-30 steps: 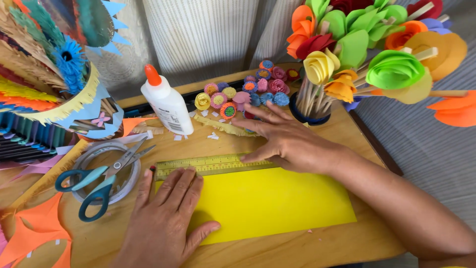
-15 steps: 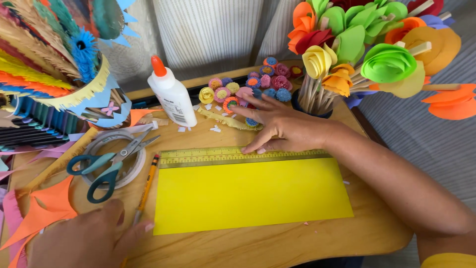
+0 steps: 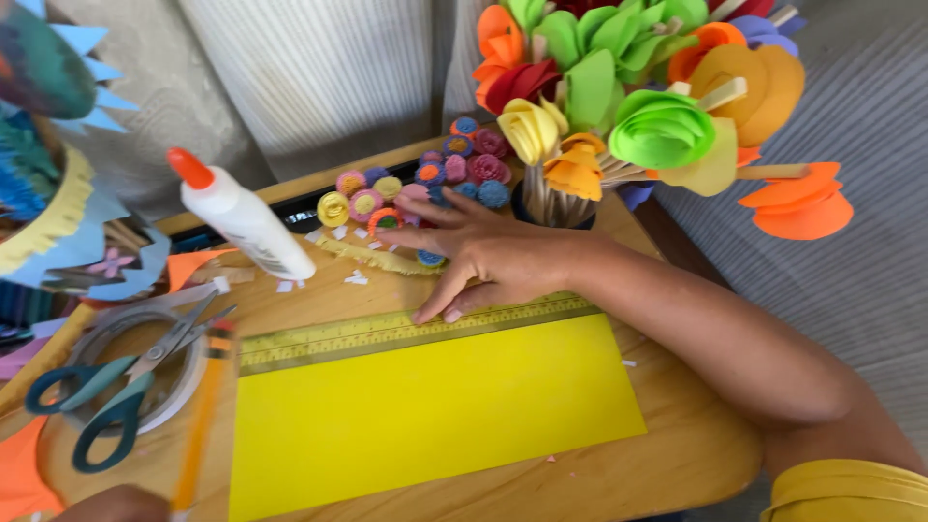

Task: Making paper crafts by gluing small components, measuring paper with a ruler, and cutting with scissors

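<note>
1. As you look down at the small wooden table (image 3: 677, 464), your left hand (image 3: 116, 505) shows only as a sliver at the bottom edge. It seems to hold the lower end of an orange pencil (image 3: 201, 425), but how far its fingers are closed cannot be told.
2. Just past it, a sheet of yellow paper (image 3: 425, 411) lies flat in the middle of the table. It looks thin, light and floppy, easy to crease or slide, so it is best pinned flat with a palm or lifted by an edge.
3. To the left, blue-handled scissors (image 3: 106, 396) rest on a roll of clear tape (image 3: 179, 391).
4. Along the far edge of the paper lies a yellow ruler (image 3: 387, 331), touching or just overlapping the sheet. It looks stiff, flat and light, and would slip unless pressed down.
5. Your right hand (image 3: 483, 256) is spread wide and holds nothing. Its thumb and a fingertip press on the ruler's far edge, while the other fingers reach toward small rolled paper flowers (image 3: 425, 184).
6. Left of that hand, a white glue bottle (image 3: 242, 217) with an orange cap leans over.
7. Farthest away, a cup of large paper flowers on sticks (image 3: 638, 106) stands just behind your right hand.
</note>
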